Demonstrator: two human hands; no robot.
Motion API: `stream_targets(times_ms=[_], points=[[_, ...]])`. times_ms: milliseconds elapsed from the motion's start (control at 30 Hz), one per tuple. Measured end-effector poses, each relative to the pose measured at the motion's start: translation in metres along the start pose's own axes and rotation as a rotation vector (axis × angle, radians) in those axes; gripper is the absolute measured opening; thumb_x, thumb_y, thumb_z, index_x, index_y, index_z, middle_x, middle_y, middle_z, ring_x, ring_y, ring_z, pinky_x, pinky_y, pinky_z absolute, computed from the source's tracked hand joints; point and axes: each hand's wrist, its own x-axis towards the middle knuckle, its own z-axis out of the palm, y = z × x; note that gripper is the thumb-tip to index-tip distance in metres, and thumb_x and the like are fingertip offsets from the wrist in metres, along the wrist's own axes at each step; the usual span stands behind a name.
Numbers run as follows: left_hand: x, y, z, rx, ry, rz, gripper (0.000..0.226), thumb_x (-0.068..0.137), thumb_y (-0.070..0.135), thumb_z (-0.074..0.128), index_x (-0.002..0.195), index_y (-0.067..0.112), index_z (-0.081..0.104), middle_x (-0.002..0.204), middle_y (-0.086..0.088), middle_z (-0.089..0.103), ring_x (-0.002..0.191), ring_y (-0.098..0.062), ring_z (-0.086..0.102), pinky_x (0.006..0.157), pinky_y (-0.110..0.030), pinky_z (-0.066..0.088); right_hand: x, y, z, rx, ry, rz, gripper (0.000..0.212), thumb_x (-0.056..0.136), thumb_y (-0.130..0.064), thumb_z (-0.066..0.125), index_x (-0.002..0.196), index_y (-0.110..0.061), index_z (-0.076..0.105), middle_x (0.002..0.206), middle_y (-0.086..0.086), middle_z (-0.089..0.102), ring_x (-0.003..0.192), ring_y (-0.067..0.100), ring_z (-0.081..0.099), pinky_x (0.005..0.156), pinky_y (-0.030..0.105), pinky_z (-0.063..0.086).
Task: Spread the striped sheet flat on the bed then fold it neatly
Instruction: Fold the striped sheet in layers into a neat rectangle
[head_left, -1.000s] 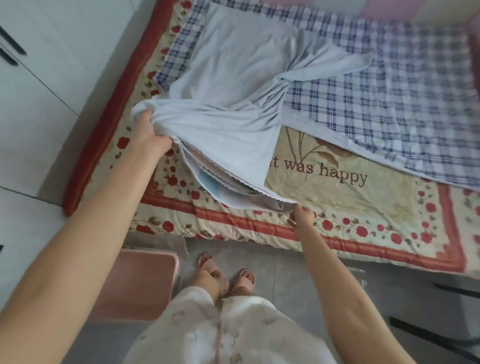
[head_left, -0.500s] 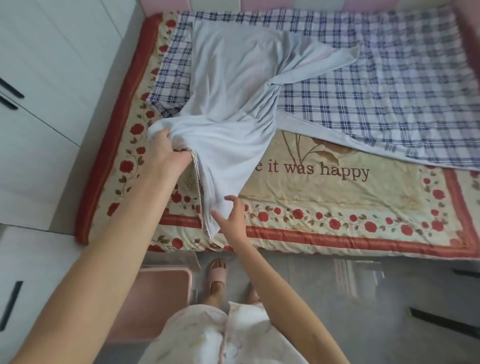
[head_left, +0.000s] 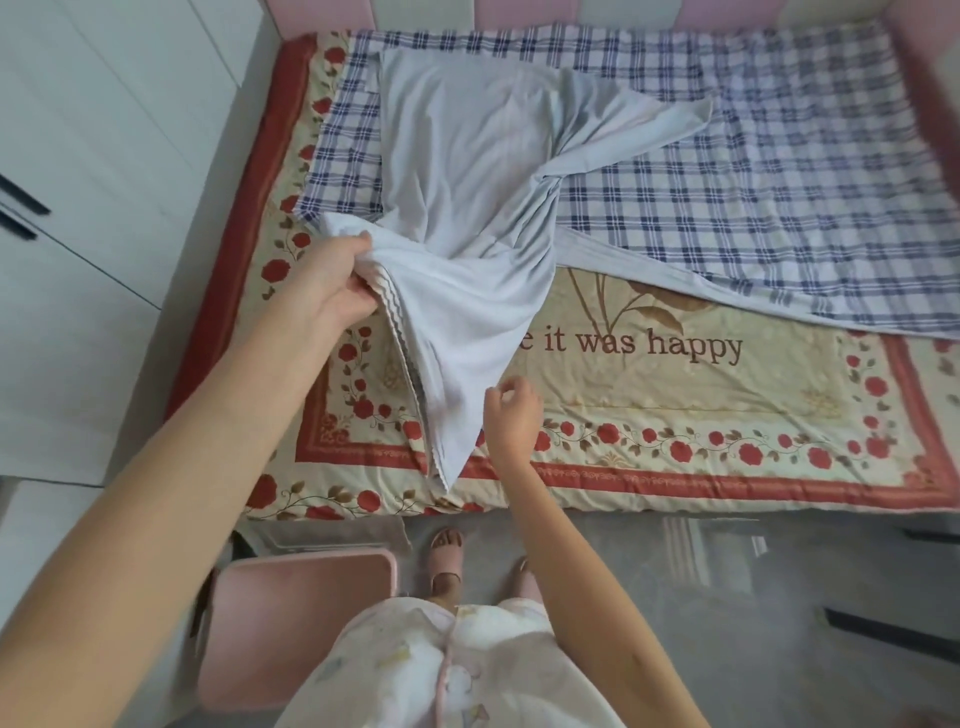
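Note:
The striped sheet (head_left: 779, 182), blue and white checks with a pale grey-blue underside, lies on the bed. Its left part (head_left: 457, 171) is flipped over and twisted at the middle, showing the pale side. My left hand (head_left: 332, 291) grips a bunched edge of that part above the bed's left side, and a pointed fold hangs down from it to the near edge. My right hand (head_left: 511, 415) hovers just right of the hanging fold, fingers curled, holding nothing. The floral quilt (head_left: 649, 395) with printed words covers the bed beneath.
A pink stool (head_left: 301, 613) stands on the grey floor by my feet, close to the bed's near edge. White cabinets (head_left: 78, 208) line the left side. Pink padded panels (head_left: 363, 10) run along the far edge of the bed.
My right hand let go of the sheet's lower corner and moved left, then curled its fingers beside the fold. My left hand kept its grip and the released corner now hangs from it.

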Motion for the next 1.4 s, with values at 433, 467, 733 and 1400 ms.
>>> stream_targets(times_ms=[433, 467, 733, 1400], points=[[-0.025, -0.025, -0.019, 0.413, -0.135, 0.297, 0.013, 0.084, 0.002, 0.065, 0.075, 0.008, 0.059, 0.059, 0.0, 0.064, 0.048, -0.006, 0.062, 0.052, -0.023, 0.052, -0.033, -0.082, 0.016, 0.18, -0.082, -0.298, 0.006, 0.089, -0.009, 0.053, 0.087, -0.013, 0.049, 0.082, -0.003, 0.046, 0.068, 0.002, 0.041, 0.058, 0.016, 0.033], [-0.025, -0.023, -0.02, 0.359, -0.142, 0.277, 0.011, 0.085, 0.002, 0.065, 0.078, 0.009, 0.059, 0.063, 0.0, 0.065, 0.05, -0.005, 0.063, 0.051, -0.021, 0.051, -0.033, -0.077, 0.013, 0.209, -0.068, -0.311, 0.006, 0.09, -0.009, 0.053, 0.085, -0.012, 0.052, 0.079, -0.002, 0.048, 0.066, 0.002, 0.042, 0.058, 0.015, 0.033], [-0.028, -0.006, -0.028, 0.285, -0.139, 0.247, 0.011, 0.086, 0.003, 0.064, 0.08, 0.009, 0.058, 0.071, -0.001, 0.064, 0.063, -0.01, 0.063, 0.052, -0.017, 0.052, -0.015, -0.081, -0.018, 0.198, -0.115, -0.377, 0.018, 0.097, -0.005, 0.047, 0.094, -0.018, 0.06, 0.072, -0.017, 0.057, 0.064, -0.005, 0.052, 0.06, 0.011, 0.037], [-0.038, -0.004, 0.013, 0.237, -0.157, 0.321, 0.012, 0.087, 0.006, 0.064, 0.098, 0.004, 0.06, 0.083, -0.006, 0.063, 0.068, -0.012, 0.062, 0.05, -0.019, 0.052, 0.042, -0.092, -0.088, 0.188, -0.362, -0.429, 0.013, 0.089, 0.0, 0.055, 0.086, -0.013, 0.051, 0.078, -0.006, 0.051, 0.068, 0.007, 0.047, 0.063, 0.017, 0.038]])
